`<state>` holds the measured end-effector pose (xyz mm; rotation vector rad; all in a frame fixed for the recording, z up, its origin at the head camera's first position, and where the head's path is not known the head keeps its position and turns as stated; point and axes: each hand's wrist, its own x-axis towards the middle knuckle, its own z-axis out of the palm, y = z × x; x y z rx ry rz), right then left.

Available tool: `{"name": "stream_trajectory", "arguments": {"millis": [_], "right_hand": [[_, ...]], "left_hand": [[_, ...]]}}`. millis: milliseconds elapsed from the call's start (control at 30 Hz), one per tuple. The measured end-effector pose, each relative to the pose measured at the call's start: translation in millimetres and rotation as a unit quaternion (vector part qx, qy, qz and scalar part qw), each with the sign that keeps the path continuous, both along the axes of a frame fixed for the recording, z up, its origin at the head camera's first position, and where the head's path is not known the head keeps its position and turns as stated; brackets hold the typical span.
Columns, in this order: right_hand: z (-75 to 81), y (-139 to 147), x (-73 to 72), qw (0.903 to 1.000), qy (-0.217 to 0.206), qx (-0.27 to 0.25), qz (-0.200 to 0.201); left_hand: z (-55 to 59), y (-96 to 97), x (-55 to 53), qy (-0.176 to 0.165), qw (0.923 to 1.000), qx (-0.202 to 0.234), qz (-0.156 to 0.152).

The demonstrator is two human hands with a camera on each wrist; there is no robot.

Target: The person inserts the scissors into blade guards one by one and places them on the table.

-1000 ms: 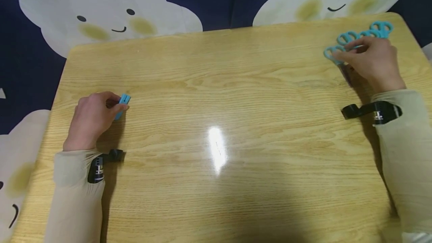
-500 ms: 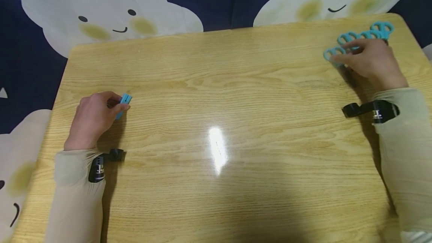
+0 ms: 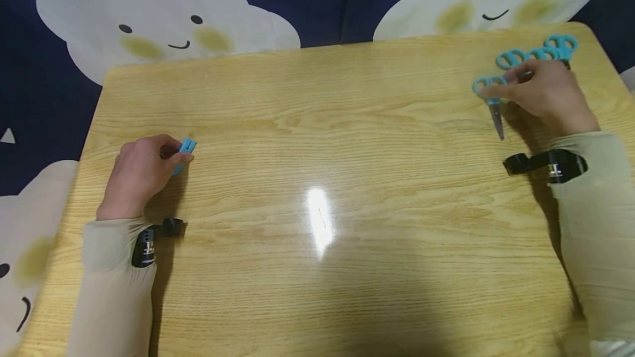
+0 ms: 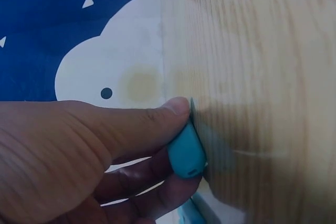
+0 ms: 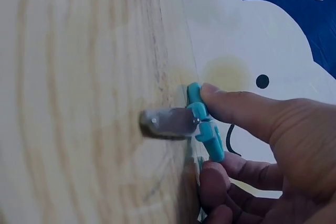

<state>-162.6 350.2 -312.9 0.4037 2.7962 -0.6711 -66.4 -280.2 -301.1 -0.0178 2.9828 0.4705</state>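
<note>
At the table's left side my left hand (image 3: 141, 172) pinches a small light-blue plastic piece (image 3: 187, 145) between thumb and fingers. Its exact kind is unclear; the left wrist view shows a rounded teal body (image 4: 187, 153) with a small hole in its end. Far to the right, my right hand (image 3: 553, 95) pinches a pair of scissors (image 3: 496, 120) by the light-blue handles. The blades point back toward me, and in the right wrist view they stick out over the wood, slightly blurred. Several other light-blue-handled scissors (image 3: 511, 59) lie just beyond the right hand, their blades mostly hidden by it.
A wooden table (image 3: 317, 125) spans the space between the hands, with a bright light reflection near its middle. Behind it hangs a dark blue cloth (image 3: 322, 4) with smiling white clouds. Below the left hand's fingers, another teal piece (image 4: 190, 212) shows partly in the left wrist view.
The right hand has drawn one pair of scissors slightly away from the others, and its blades have swung to point more straight toward me. The left hand holds nearly still with its piece.
</note>
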Motion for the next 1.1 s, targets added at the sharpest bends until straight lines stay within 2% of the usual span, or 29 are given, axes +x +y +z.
{"name": "stream_trajectory", "arguments": {"millis": [267,500,667,933,1033,1100], "right_hand": [[3.0,-0.2,-1.5,0.9993,-0.006,-0.034,0.015],[7.3,1.2,2.1,0.9998,0.001,-0.004,0.021],[8.9,1.0,1.9,0.9981,-0.011,-0.059,0.009],[7.9,2.9,0.0,0.9924,-0.015,-0.121,0.021],[7.2,4.4,-1.1,0.9898,-0.023,-0.139,0.021],[6.8,4.7,-1.3,0.9880,-0.029,-0.150,0.020]], "left_hand": [[1.6,-0.6,0.7,0.004,1.0000,0.001,-0.005],[1.3,0.2,1.1,-0.017,0.9998,0.002,0.004],[0.5,-0.2,1.8,-0.017,0.9999,-0.001,0.001],[-0.2,-0.4,1.5,-0.019,0.9998,0.000,0.003],[-0.7,0.4,1.9,-0.002,1.0000,-0.001,-0.002],[-2.1,0.4,3.2,0.021,0.9997,-0.001,-0.009]]}}
